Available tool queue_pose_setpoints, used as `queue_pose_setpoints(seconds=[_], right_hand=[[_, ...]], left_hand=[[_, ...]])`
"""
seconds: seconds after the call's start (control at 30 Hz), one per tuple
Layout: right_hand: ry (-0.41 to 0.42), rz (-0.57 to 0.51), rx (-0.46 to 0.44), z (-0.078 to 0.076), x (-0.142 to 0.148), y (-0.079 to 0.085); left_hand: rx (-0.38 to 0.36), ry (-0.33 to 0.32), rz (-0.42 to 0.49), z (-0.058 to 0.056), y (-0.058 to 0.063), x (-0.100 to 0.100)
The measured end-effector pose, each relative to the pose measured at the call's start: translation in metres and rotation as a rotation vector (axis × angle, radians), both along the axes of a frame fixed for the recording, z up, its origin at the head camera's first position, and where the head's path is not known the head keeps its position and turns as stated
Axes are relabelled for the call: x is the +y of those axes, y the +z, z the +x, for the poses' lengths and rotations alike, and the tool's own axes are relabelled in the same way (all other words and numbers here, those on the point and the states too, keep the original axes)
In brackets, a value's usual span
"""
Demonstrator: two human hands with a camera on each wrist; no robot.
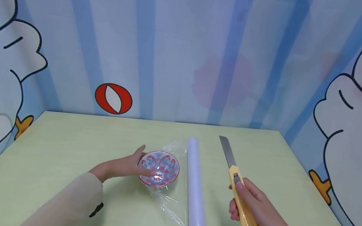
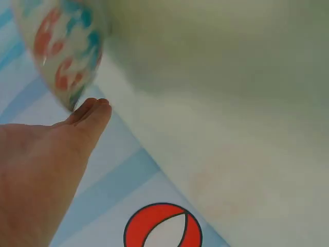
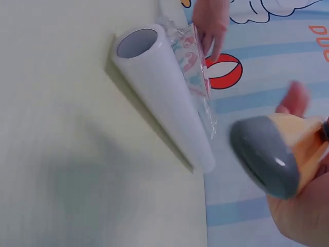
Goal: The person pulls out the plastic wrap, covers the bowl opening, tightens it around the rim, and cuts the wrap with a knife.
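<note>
A small patterned bowl (image 1: 164,161) in red, blue and white sits left of centre in the head view. My left hand (image 1: 124,167) grips its left side, thumb over the rim and fingers outside. Clear plastic film (image 1: 167,207) spreads under and around the bowl. Right of it lies a white roll (image 1: 195,192) of film, lengthwise on the table. My right hand (image 1: 264,213) holds a yellow utility knife (image 1: 241,202) above the table, blade extended and pointing away, thumb on the slider. In the right wrist view the knife's grey end (image 3: 264,157) shows.
The pale green table (image 1: 68,147) ends at a blue striped backdrop (image 1: 182,51) behind it. Printed cartoon figures cover the sides, and a red and white ball (image 1: 113,98) is printed at the back.
</note>
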State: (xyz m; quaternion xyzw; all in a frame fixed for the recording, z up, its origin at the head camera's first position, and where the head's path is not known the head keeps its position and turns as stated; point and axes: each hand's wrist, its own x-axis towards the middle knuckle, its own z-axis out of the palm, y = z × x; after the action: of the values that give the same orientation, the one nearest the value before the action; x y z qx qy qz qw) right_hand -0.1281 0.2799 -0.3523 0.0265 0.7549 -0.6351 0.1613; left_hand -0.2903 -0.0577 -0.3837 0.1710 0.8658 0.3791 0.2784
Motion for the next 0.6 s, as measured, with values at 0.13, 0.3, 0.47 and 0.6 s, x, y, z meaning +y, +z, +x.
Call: queue_pose_setpoints(seconds=[0.13, 0.3, 0.47, 0.6], right_hand=[[0.001, -0.055, 0.041, -0.014, -0.013, -0.001], [0.003, -0.167, 0.044, -0.02, -0.022, -0.002], [-0.064, -0.201, 0.048, -0.024, -0.025, -0.004], [-0.207, -0.153, 0.002, -0.027, -0.032, -0.004]], left_hand=[[0.005, 0.027, 0.05, 0.013, -0.014, 0.001], [0.021, 0.078, 0.055, 0.018, -0.025, 0.004], [0.036, 0.088, 0.06, 0.017, -0.031, 0.005], [0.073, 0.066, 0.057, 0.017, -0.031, 0.003]])
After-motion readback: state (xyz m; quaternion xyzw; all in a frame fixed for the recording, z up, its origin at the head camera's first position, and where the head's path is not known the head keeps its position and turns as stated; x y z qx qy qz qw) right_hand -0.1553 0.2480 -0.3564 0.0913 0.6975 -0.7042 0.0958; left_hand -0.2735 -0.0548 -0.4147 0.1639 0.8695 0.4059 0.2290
